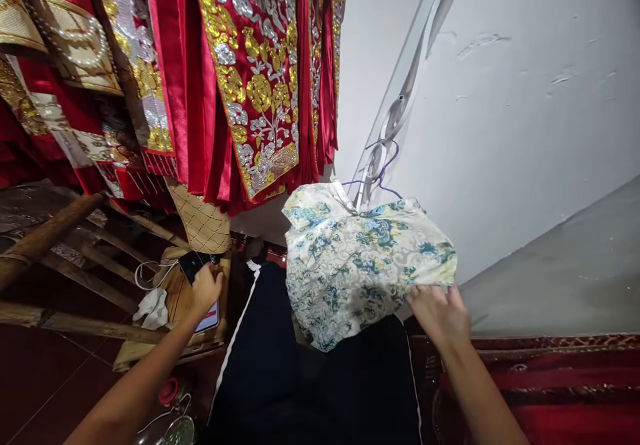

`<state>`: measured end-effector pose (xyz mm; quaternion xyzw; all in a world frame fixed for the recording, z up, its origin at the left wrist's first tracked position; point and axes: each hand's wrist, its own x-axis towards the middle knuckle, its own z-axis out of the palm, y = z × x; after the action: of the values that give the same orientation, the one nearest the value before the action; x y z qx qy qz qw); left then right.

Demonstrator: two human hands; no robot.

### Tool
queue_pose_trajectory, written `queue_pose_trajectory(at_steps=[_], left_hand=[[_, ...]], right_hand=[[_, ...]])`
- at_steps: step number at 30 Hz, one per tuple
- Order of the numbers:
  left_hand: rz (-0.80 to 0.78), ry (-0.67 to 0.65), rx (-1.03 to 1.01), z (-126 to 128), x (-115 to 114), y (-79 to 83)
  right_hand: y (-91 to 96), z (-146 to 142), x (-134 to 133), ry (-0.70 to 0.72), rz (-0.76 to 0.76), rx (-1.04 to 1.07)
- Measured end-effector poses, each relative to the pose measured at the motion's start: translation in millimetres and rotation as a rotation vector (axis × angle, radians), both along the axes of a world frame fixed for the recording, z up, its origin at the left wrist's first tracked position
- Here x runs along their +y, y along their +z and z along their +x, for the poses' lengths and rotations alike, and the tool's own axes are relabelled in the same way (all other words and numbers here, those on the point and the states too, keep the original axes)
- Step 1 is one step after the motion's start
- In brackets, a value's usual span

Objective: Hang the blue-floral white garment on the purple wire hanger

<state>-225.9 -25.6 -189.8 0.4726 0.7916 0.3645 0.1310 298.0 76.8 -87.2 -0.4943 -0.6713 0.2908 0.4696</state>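
Observation:
A white short-sleeved blouse [345, 265] with a blue-green floral print spreads in front of me, over my dark trousers. A thin purple clothes hanger [384, 171] sticks out from its neck. My right hand [443, 311] is closed on the blouse's edge at the lower right. Away to the left, my left hand [206, 290] hovers by a small bamboo seat [176, 295], its fingers pinched together. What they hold, if anything, is too small to make out. Just behind them lies a dark flat object [191, 265], and a phone with a lit screen [209, 318] shows below the wrist.
Red garments [260, 78] with gold and silver embroidery hang at the upper left. Bamboo poles [50, 231] cross the left side. White tissue [153, 308] and a cable [145, 275] lie by the seat. A white wall [525, 98] rises on the right, with red fabric [560, 385] below.

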Motion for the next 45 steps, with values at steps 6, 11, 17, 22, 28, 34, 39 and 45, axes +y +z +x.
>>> queue_pose_trajectory(at_steps=[6, 11, 17, 22, 28, 34, 39, 45], left_hand=[[-0.328, 0.197, 0.082, -68, -30, -74.3], [-0.198, 0.320, 0.172, -73, -25, -109.4], [-0.322, 0.349, 0.143, -81, -28, -127.8], [-0.435, 0.261, 0.110, -94, -34, -134.8], [-0.492, 0.221, 0.120, -104, -22, -133.9], [-0.540, 0.206, 0.171, -110, -9, -133.7], [-0.537, 0.152, 0.195, -122, -6, -134.7], [-0.343, 0.273, 0.160, -109, -15, -133.5]], right_hand=[[-44.9, 6, -22, 0.020, -0.394, 0.826], [-111.7, -19, -53, -0.099, -0.486, 1.057], [-178.0, -36, -72, -0.104, -0.689, 1.036], [-181.0, -33, -66, -0.062, -0.732, 1.020], [-187.1, -26, -67, -0.059, -0.721, 1.061], [-188.6, -28, -69, -0.071, -0.717, 1.007], [-180.1, -33, -73, -0.068, -0.713, 0.958], [-178.1, -39, -77, -0.096, -0.687, 0.906]])
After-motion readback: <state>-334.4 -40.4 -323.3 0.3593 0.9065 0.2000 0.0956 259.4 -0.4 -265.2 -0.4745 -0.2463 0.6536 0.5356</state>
